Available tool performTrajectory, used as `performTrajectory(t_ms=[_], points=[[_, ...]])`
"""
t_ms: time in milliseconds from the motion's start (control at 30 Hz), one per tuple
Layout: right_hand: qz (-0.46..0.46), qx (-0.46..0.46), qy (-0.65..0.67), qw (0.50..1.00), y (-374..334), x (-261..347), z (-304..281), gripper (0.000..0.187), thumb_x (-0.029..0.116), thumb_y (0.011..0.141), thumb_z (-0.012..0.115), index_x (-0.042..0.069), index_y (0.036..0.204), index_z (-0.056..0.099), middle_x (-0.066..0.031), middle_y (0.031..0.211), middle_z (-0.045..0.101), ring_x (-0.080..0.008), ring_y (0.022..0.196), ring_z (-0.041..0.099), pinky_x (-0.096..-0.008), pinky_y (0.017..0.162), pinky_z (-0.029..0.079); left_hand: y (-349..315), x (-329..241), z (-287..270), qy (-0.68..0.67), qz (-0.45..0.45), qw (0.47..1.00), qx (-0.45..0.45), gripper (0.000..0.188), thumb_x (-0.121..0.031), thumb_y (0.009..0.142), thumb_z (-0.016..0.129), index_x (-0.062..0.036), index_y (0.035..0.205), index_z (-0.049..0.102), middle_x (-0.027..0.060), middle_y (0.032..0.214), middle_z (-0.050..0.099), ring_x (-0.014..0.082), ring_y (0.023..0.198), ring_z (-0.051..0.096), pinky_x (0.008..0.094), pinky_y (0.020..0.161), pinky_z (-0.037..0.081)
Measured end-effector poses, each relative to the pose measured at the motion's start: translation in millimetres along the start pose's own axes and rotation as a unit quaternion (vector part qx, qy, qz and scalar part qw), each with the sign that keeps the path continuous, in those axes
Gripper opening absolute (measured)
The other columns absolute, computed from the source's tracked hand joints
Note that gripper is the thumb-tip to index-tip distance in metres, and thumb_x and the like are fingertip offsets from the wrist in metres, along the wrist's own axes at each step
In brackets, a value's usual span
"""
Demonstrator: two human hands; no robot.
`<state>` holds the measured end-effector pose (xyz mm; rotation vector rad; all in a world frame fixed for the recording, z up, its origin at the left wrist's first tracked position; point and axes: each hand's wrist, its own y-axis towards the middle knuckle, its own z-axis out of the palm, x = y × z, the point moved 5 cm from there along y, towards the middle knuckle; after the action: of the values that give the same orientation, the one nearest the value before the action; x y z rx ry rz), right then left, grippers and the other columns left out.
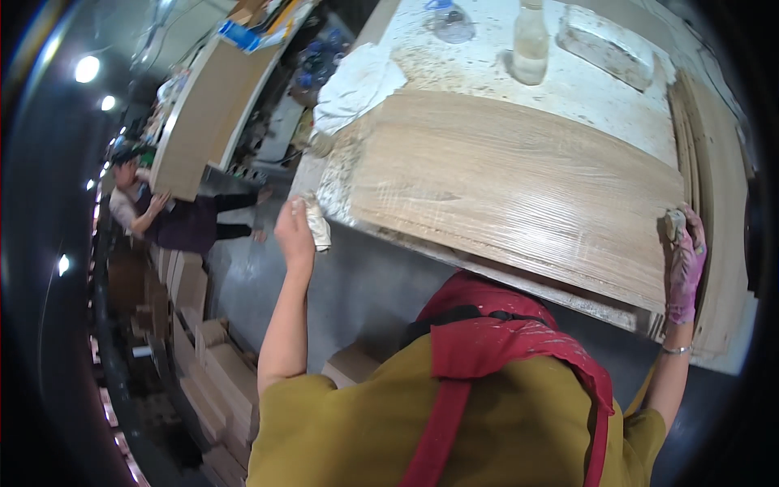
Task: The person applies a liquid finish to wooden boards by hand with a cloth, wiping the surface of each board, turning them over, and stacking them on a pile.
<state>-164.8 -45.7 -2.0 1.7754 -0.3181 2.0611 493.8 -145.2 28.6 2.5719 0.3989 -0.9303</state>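
Observation:
A light wood-grain panel [519, 191] lies flat on a stained white worktable [479, 73] in front of me. Just off the panel's left end, my left hand [292, 234] is bare and closed around a crumpled white cloth [320, 230], which hangs from the fingers. My right hand [688, 264], in a pink and purple glove, is at the panel's right end. Its fingers are bent round a small off-white wad [674, 226], pressed close to the panel's edge; what the wad is made of is unclear.
On the table stand a bottle of cloudy liquid [531, 49], a clear container [451, 24], a whitish tray [604, 47] and a white rag [357, 85]. More panels [714, 219] lean along the right. At left, another person [174, 215] holds a large board [207, 114]. Cardboard boxes [227, 381] are stacked below.

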Motion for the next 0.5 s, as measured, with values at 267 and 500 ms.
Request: performTrajectory(t_ms=[267, 500], points=[[0.071, -0.046, -0.014, 0.996, -3.2, 17.1, 21.3, 0.037, 0.019, 0.087, 0.058, 0.004, 0.12, 0.051, -0.0085, 0.112, 0.057, -0.0189, 0.099, 0.058, -0.0348, 0.085, 0.049, 32.5, -46.2, 70.6, 0.022, 0.156, 0.972, 0.172, 0.026, -0.019, 0.085, 0.056, -0.0007, 0.104, 0.059, 0.0208, 0.101, 0.06, 0.0351, 0.096, 0.056, 0.0396, 0.086, 0.042], [-0.022, -0.204, 0.025, 0.978, 21.5, 4.5, -45.0, 0.033, 0.014, 0.085, 0.056, 0.003, 0.116, 0.055, -0.0065, 0.104, 0.059, -0.0156, 0.094, 0.058, -0.0294, 0.082, 0.048, 112.2, -107.9, 118.0, 0.039, 0.181, 0.914, 0.36, 0.039, -0.026, 0.087, 0.057, 0.0045, 0.111, 0.06, 0.018, 0.095, 0.066, 0.0218, 0.091, 0.061, 0.03, 0.084, 0.044]])
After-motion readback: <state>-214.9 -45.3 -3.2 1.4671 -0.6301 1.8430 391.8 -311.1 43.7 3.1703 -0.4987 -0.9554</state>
